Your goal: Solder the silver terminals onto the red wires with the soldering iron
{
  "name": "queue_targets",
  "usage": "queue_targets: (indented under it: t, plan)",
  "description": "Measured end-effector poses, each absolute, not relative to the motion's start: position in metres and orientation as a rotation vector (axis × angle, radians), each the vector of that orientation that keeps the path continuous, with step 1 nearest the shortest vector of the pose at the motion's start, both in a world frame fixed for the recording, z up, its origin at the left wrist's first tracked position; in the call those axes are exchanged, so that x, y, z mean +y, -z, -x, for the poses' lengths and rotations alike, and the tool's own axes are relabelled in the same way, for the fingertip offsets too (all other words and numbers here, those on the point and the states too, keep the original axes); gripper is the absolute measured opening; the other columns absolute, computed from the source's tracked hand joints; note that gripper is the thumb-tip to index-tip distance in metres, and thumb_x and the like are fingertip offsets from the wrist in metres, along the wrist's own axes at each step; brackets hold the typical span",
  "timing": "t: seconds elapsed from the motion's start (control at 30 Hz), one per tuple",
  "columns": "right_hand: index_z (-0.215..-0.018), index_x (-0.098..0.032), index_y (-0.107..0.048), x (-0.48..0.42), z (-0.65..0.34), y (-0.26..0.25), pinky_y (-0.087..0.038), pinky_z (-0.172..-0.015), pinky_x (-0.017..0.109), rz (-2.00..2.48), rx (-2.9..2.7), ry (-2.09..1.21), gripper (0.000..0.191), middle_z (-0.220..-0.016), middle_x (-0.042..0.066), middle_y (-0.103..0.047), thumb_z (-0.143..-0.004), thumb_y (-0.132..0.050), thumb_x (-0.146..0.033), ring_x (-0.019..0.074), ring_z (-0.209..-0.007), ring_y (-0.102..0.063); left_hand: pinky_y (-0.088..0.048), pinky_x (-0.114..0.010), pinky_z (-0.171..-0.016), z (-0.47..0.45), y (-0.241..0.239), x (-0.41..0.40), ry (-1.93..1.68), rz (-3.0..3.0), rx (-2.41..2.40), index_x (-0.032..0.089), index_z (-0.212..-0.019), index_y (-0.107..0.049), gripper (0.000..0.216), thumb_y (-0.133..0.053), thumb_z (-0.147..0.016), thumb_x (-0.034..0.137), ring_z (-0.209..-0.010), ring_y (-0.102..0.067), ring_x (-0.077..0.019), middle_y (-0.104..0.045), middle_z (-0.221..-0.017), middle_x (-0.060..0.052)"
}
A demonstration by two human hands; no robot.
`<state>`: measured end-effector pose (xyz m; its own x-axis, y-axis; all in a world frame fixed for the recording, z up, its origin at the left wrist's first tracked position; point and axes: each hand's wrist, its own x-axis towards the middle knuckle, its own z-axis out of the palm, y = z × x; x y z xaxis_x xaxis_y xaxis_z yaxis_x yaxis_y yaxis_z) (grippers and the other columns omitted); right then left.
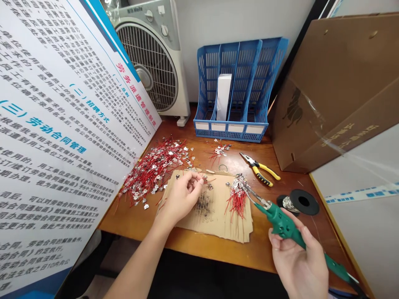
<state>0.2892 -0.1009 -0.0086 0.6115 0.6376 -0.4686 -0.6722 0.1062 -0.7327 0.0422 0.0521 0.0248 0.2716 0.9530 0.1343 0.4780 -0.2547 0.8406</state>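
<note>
My right hand [302, 259] grips a green soldering iron [285, 226], its metal tip pointing left toward a bunch of red-wired metal tabs [237, 201] on the cardboard pad [218, 228]. Above the left half of that pad, my left hand [183, 195] is closed in a pinch. A small metal tab with a thin wire [205, 178] shows at its fingertips, partly hidden by them. Dark scorch marks [204, 205] cover the middle of the cardboard. Right of the iron's tip lies a black spool of solder wire [299, 202].
A large heap of red-wired tabs [152, 166] spreads at the left, with a smaller pile [220, 149] behind the cardboard. Yellow-black pliers [260, 169] lie at the back right. A blue file rack [232, 128], a box fan [149, 62] and a brown carton [336, 91] stand around the desk.
</note>
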Motion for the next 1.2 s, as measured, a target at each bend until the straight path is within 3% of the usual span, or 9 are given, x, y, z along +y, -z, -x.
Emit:
queue_targets:
  t: [0.2,0.37,0.43,0.53,0.67,1.2]
  plan:
    - [-0.101,-0.027,-0.094,-0.102,-0.289,0.009,-0.056,-0.047,0.025,1.103,0.032,-0.965,0.058,-0.095,0.008,-0.086,-0.057,-0.110,-0.060,0.0154,-0.060,-0.061,-0.042,-0.027,-0.064,-0.036,-0.028,0.050,-0.965,-1.766,1.334,0.022,-0.100,-0.065,0.022,-0.060,-0.109,0.041,-0.068,-0.057,-0.0155,-0.062,-0.079,0.002]
    - [-0.101,-0.028,-0.094,-0.103,-0.289,0.010,-0.056,-0.047,0.026,1.099,0.033,-0.970,0.057,-0.097,0.008,-0.086,-0.058,-0.110,-0.061,0.0158,-0.060,-0.062,-0.037,-0.028,-0.064,-0.024,-0.039,0.050,-0.899,-2.064,1.467,0.022,-0.101,-0.072,0.016,-0.063,-0.108,0.033,-0.062,-0.051,-0.0149,-0.052,-0.069,0.006]
    - [-0.102,-0.028,-0.094,-0.103,-0.289,0.010,-0.056,-0.047,0.026,1.097,0.031,-0.970,0.057,-0.097,0.008,-0.086,-0.058,-0.110,-0.061,0.0160,-0.061,-0.062,-0.039,-0.029,-0.066,-0.021,-0.038,0.051,-0.793,-2.246,1.448,0.022,-0.104,-0.076,0.011,-0.068,-0.107,0.028,-0.064,-0.054,-0.0158,-0.058,-0.072,0.005]
    - [-0.103,-0.028,-0.094,-0.103,-0.290,0.012,-0.056,-0.047,0.025,1.096,0.019,-0.967,0.055,-0.097,0.008,-0.086,-0.061,-0.109,-0.061,0.0155,-0.060,-0.062,-0.048,-0.031,-0.076,-0.023,-0.030,0.053,-0.680,-2.413,1.343,0.024,-0.110,-0.080,0.011,-0.071,-0.107,0.020,-0.080,-0.068,-0.0191,-0.076,-0.092,0.000]
    - [-0.102,-0.028,-0.094,-0.103,-0.290,0.013,-0.056,-0.047,0.026,1.097,0.005,-0.958,0.053,-0.099,0.008,-0.087,-0.063,-0.108,-0.061,0.0157,-0.060,-0.061,-0.056,-0.034,-0.084,-0.030,-0.018,0.057,-0.622,-2.546,1.264,0.024,-0.107,-0.083,0.012,-0.074,-0.104,0.016,-0.091,-0.074,-0.0220,-0.080,-0.103,-0.003]
    - [-0.103,-0.027,-0.094,-0.104,-0.289,0.009,-0.055,-0.046,0.025,1.100,0.013,-0.967,0.052,-0.097,0.008,-0.086,-0.064,-0.107,-0.060,0.0163,-0.063,-0.061,-0.060,-0.040,-0.090,-0.038,-0.015,0.067,-0.411,-2.660,1.207,0.026,-0.125,-0.089,0.020,-0.081,-0.107,0.028,-0.101,-0.076,-0.0286,-0.078,-0.105,-0.008]
